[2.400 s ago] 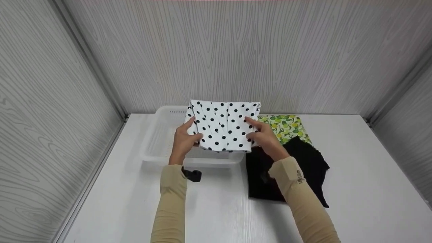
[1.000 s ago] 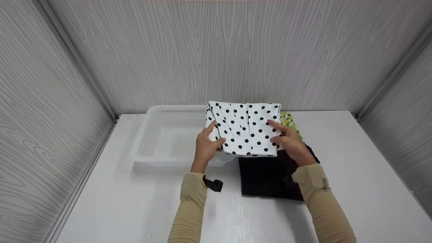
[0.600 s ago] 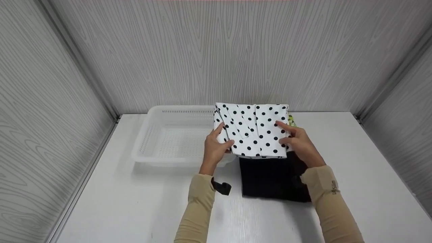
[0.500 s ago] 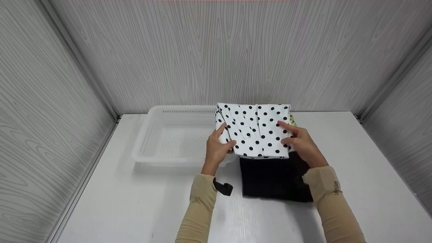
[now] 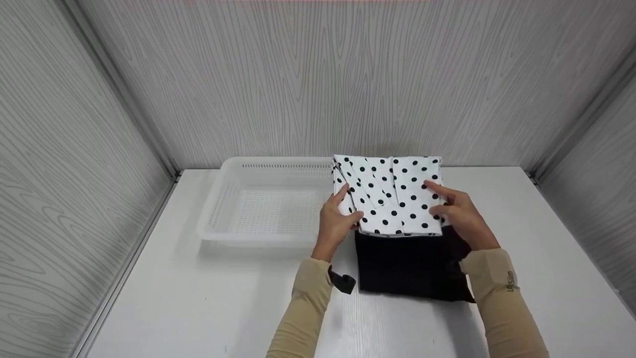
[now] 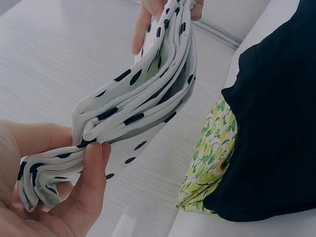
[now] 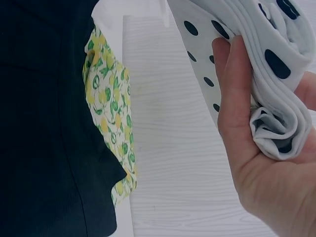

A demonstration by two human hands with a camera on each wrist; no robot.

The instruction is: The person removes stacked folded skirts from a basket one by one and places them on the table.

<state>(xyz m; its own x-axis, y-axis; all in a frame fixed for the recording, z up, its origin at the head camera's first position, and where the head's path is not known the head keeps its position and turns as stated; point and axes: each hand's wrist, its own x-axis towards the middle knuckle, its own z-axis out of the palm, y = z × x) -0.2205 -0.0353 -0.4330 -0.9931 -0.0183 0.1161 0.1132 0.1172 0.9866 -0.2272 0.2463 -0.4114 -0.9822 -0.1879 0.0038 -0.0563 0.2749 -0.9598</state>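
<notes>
Both hands hold up a folded white garment (image 5: 392, 199) with black polka dots, in the head view right of centre. My left hand (image 5: 337, 219) pinches its left edge, thumb on the front. At the right edge my right hand (image 5: 459, 214) grips it the same way. The wrist views show the fabric in several stacked layers between fingers and thumb. Below and behind it lies a black garment (image 5: 407, 268), partly covered by the dotted one. A yellow-and-green lemon-print cloth (image 6: 212, 158) peeks out from under the black garment in the wrist views; the head view hides it.
A white plastic basket (image 5: 211, 214) with perforated walls stands left of the hands, its right end behind the dotted garment. The white table (image 5: 198, 308) is bounded by a grey wood-grain back panel (image 5: 298, 89) and side panels.
Both hands have carried the dotted garment to the right, from in front of the basket to over the black garment. The lemon-print cloth has become covered in the head view.
</notes>
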